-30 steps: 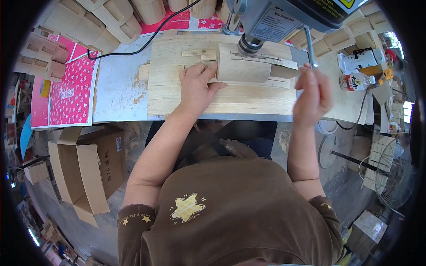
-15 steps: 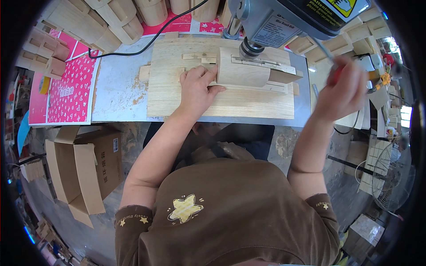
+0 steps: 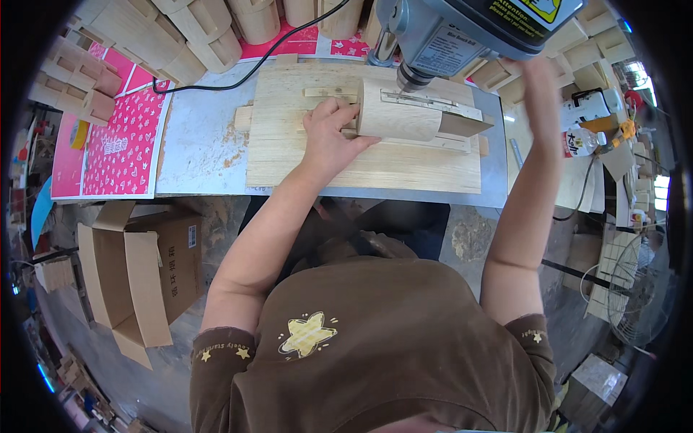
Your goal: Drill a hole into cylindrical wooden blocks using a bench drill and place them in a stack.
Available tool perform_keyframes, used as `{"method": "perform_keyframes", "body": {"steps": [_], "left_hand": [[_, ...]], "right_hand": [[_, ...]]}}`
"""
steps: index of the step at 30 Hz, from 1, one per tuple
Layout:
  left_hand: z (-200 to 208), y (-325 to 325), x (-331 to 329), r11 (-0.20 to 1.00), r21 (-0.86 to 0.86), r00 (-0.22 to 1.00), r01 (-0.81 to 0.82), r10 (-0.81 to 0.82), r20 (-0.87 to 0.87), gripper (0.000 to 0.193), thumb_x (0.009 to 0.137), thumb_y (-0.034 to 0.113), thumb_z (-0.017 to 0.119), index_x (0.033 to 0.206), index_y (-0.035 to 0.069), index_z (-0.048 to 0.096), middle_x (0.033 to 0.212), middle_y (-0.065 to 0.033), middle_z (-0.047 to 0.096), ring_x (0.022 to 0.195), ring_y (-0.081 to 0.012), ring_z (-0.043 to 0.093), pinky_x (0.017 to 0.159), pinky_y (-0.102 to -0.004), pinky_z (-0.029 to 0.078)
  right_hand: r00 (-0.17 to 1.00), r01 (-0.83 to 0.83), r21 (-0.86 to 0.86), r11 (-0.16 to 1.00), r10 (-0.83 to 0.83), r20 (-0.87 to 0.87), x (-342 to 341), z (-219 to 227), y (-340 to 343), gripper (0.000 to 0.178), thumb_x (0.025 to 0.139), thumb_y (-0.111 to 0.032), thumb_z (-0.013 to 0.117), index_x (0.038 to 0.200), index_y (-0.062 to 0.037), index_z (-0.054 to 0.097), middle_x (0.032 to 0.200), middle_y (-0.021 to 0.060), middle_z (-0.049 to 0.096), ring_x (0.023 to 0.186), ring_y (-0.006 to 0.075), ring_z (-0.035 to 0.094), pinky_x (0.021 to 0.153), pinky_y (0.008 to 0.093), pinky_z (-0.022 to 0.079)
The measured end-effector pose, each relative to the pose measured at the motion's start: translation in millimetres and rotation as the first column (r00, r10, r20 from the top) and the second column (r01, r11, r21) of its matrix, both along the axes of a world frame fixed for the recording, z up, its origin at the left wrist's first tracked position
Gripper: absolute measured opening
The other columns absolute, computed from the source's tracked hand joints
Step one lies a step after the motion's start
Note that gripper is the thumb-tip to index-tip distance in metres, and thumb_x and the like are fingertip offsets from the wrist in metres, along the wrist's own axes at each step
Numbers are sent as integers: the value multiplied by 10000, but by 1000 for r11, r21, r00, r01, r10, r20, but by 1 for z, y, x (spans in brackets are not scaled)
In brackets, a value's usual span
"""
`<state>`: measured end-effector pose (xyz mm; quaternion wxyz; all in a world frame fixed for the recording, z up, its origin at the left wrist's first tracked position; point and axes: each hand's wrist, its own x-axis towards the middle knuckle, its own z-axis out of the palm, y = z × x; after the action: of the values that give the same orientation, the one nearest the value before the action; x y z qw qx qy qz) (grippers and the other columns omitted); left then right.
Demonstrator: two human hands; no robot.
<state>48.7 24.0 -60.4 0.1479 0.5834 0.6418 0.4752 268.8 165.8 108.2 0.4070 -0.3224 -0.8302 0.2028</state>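
Note:
A pale, rounded wooden piece (image 3: 397,112) lies on a flat wooden board (image 3: 361,169) under the drill press (image 3: 447,40). My left hand (image 3: 332,137) grips its left end, thumb along the near side and fingers bent at the end. Right above the piece is the drill chuck (image 3: 415,77); no bit can be made out. A narrow metal strip (image 3: 429,105) runs along the top of the piece, and a flat plate (image 3: 462,125) sticks out on the right. My right hand (image 3: 535,76) is raised beside the drill head, blurred, its fingers mostly hidden.
Several wooden cylinders (image 3: 206,32) stand along the back left, near a black cable (image 3: 271,50). A yellow tape roll (image 3: 79,134) sits on pink patterned sheeting (image 3: 119,155). On the right are a bottle (image 3: 581,142) and a fan (image 3: 635,289). An open cardboard box (image 3: 148,270) stands at floor left.
My right hand, earlier on a red-knobbed lever to the right of the drill press, has moved up and away to the drill head. My left hand stays at the wooden piece.

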Motion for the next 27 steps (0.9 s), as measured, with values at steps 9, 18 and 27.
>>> {"method": "perform_keyframes", "body": {"steps": [9,18,27], "left_hand": [[31,-46,-40,992,7,982,123,-123,146,417,537,130,826,912,41,667,869,-37,565,852,-192,553,819,-317,401],[85,-139,-181,960,-137,929,-246,274,249,393,588,143,855,863,-14,623,885,-2,530,837,-118,505,755,-261,424],[81,-181,-248,685,-14,649,-728,683,-334,493,574,167,842,977,-33,637,1226,-148,443,1132,-279,460,949,-358,421]], "right_hand": [[951,-103,-289,952,179,252,30,-79,-67,271,747,-50,663,1009,-5,613,887,149,602,862,295,571,771,343,441],[967,-77,-347,935,155,203,47,-88,-90,285,687,-7,705,963,2,632,872,81,615,799,191,566,721,274,432],[971,-146,-328,933,199,134,29,-95,-97,252,698,-22,683,945,-3,636,873,77,606,834,189,566,746,274,424]]}}
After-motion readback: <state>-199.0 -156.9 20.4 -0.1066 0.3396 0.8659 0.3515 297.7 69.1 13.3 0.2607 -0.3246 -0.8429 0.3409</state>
